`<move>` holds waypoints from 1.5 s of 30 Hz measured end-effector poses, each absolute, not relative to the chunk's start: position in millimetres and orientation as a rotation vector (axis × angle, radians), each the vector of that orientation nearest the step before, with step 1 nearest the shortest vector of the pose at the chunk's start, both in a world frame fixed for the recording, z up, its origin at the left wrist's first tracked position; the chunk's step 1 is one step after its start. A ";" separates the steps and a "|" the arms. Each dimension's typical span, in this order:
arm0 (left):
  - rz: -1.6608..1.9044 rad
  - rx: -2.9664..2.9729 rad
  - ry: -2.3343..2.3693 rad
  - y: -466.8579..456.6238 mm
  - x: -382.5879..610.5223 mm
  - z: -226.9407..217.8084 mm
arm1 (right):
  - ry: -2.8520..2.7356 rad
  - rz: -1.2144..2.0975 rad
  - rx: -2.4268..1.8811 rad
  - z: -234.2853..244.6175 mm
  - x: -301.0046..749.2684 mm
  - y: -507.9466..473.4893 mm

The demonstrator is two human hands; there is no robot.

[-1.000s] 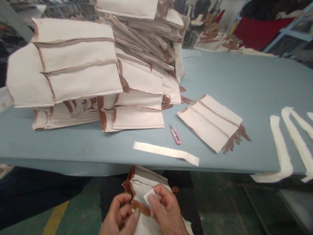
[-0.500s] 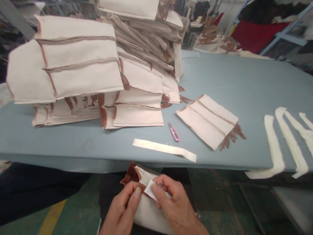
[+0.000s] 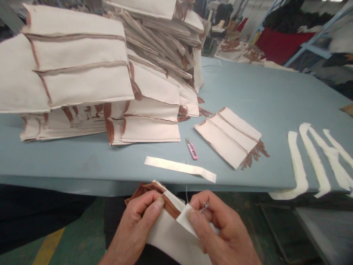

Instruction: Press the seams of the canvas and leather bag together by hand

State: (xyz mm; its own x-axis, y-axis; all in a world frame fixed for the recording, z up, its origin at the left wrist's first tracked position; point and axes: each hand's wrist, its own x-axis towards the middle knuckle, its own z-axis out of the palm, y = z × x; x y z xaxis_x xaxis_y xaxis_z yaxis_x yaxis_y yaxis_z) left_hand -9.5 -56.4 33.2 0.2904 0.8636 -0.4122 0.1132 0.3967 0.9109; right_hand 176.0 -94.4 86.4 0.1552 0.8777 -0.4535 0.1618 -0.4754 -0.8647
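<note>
Over my lap, below the table edge, lies a cream cloth piece [image 3: 168, 233] with brown trim [image 3: 171, 207]. My left hand [image 3: 139, 217] pinches its trimmed edge between thumb and index finger. In my right hand [image 3: 219, 224], a small white strip [image 3: 184, 217] is gripped between thumb and fingers, its end against the trim. Loose thread [image 3: 204, 208] shows at the right fingers, and one strand stands up beside them. The far end of the strip is hidden by that hand. Beyond the hands, on the table, are pink thread snips [image 3: 192, 150] and a cream strip [image 3: 179, 167].
Stacked cream cloth pieces with brown trim [image 3: 79, 59] fill the table's left and back. One fringed cream piece [image 3: 230, 136] lies flat right of the snips. Several pale strips [image 3: 296, 165] hang over the table's front edge at the right.
My right hand has moved right with the white strip, away from my left hand. More brown trim shows between them. The view has shifted slightly right.
</note>
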 end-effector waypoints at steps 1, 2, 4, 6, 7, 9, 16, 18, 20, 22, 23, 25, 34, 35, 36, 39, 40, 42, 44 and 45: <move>0.669 1.054 1.192 -56.7 -10.1 32.3 | -0.970 1.378 -1.763 85.1 174.5 -90.8; 0.677 1.045 1.190 -56.8 -11.0 31.1 | -0.939 1.385 -1.755 83.6 173.7 -87.7; 0.652 0.993 1.152 -56.7 -13.1 28.4 | -0.867 1.394 -1.726 80.8 173.8 -83.7; 0.615 0.901 1.113 -56.6 -14.3 27.0 | -0.811 1.409 -1.694 78.5 174.1 -82.4; 0.613 0.853 1.106 -56.8 -14.3 27.2 | -0.804 1.423 -1.679 77.5 173.3 -82.4; 0.638 0.798 1.124 -58.1 -13.1 29.5 | -0.844 1.452 -1.652 74.7 168.6 -83.4; 0.695 0.752 1.153 -65.5 -8.9 34.4 | -1.188 1.219 -1.768 50.2 140.8 -89.7; 0.698 0.751 1.145 -67.2 -9.6 31.7 | -1.252 1.133 -1.792 43.0 137.2 -91.7; 0.713 0.769 1.142 -68.8 -10.8 28.5 | -1.298 1.069 -1.802 38.1 135.3 -93.2; 0.727 0.792 1.145 -70.1 -12.1 25.7 | -1.331 1.028 -1.803 35.0 134.1 -94.3; 0.728 0.801 1.149 -70.7 -12.7 24.6 | -1.337 1.018 -1.805 34.0 133.4 -94.7; 0.723 0.805 1.146 -71.6 -13.9 23.2 | -1.334 1.015 -1.809 32.7 132.1 -95.3; 0.746 0.891 1.187 -73.4 -16.7 22.5 | -1.331 1.033 -1.795 33.2 130.2 -95.3; 0.757 0.934 1.195 -73.4 -17.2 22.2 | -1.327 1.041 -1.782 33.6 130.9 -95.2; 0.768 0.971 1.202 -73.2 -17.9 22.0 | -1.322 1.050 -1.770 34.1 131.7 -95.0; 0.762 1.004 1.214 -71.5 -19.5 23.3 | -1.320 1.045 -1.740 35.2 135.9 -94.7; 0.755 1.012 1.215 -70.7 -19.6 24.7 | -1.325 1.027 -1.736 35.4 137.8 -94.5; 0.735 1.033 1.204 -69.1 -18.5 29.0 | -1.357 0.954 -1.734 35.2 142.2 -93.8; 0.708 1.038 1.207 -68.3 -15.5 34.1 | -1.439 0.793 -1.724 34.2 146.6 -92.3; 0.698 1.036 1.219 -68.3 -13.5 36.6 | -1.505 0.671 -1.698 33.6 148.6 -91.2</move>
